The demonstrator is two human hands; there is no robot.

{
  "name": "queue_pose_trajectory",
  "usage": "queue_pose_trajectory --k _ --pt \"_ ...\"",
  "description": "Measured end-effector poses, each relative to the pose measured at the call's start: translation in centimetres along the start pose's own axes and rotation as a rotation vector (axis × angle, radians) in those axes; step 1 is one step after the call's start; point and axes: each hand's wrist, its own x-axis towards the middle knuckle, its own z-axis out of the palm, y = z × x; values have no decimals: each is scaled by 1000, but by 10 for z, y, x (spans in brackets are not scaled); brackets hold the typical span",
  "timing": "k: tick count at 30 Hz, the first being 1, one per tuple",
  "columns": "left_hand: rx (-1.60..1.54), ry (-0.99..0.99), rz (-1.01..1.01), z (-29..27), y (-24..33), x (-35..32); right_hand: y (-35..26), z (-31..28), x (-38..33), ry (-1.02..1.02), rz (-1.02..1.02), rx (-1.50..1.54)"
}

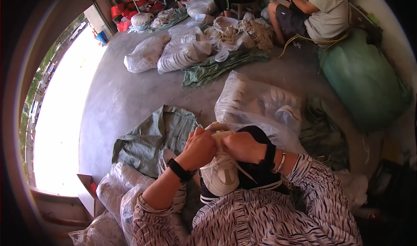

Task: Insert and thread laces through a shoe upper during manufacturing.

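Observation:
A white and beige sneaker (220, 176) rests on my lap, its toe toward me. Over its lacing, my left hand (200, 147) is closed, fingers pinched by the pale shoelace (246, 171) near the tongue. Close beside it on the right, my right hand (244, 148) is also closed, with its fingertips at the same lacing. One loose length of lace slants down to the right across the dark cloth on my lap. The fingertips are partly hidden behind the knuckles, so the exact grip on the lace is hard to see.
In front of me lies a clear plastic bag (256, 100) of white shoes. A green woven sack (158, 133) spreads left of my hands, with bagged goods (124, 185) nearer. A bulging green sack (365, 81) and a seated person (323, 11) are at the far right.

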Motion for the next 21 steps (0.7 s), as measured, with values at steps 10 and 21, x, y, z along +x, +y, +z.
queue_pose_trajectory --k 10,21 --pt "-23 0 17 1 -3 1 -4 18 -18 169 76 14" --pt "153 99 108 -1 18 -6 -1 6 -17 234 168 436"
